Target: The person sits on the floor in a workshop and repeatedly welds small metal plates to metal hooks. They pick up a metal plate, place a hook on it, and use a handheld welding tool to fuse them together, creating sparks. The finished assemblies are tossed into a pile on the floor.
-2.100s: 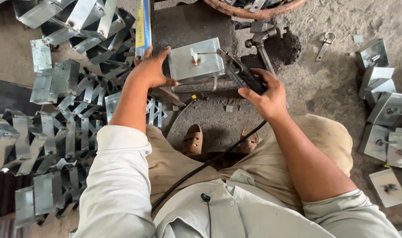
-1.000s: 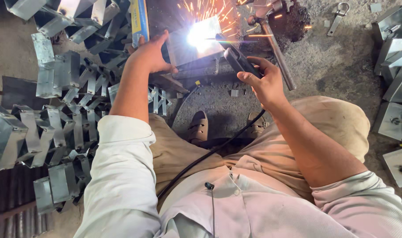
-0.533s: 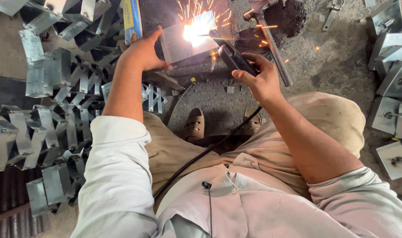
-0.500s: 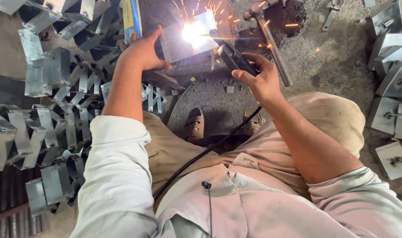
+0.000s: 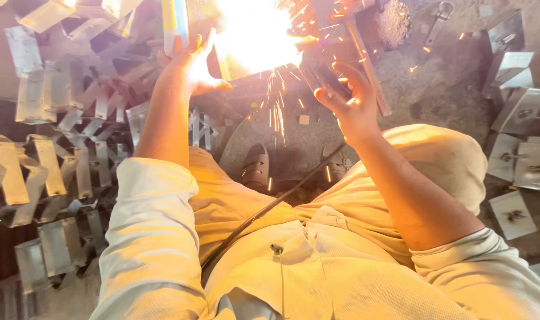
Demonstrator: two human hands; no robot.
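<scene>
A very bright welding glare (image 5: 255,35) hides most of the bent metal plate in front of me. My left hand (image 5: 190,65) presses against the left side of that plate, fingers spread along its edge. My right hand (image 5: 347,98) grips a dark welding electrode holder (image 5: 317,71), its tip pointing into the glare. Sparks fall from the arc toward my feet. A black cable (image 5: 264,210) runs from the holder down across my lap.
A heap of bent metal brackets (image 5: 56,136) covers the ground to my left. Finished plates with bolts (image 5: 522,157) lie at the right. A hammer (image 5: 365,59) rests beyond my right hand. A blue and yellow upright object (image 5: 175,21) stands near my left hand.
The arc has grown from a small bright spot into a wide glare that lights the whole scene orange, with more sparks falling. Both hands keep their places on the plate and holder.
</scene>
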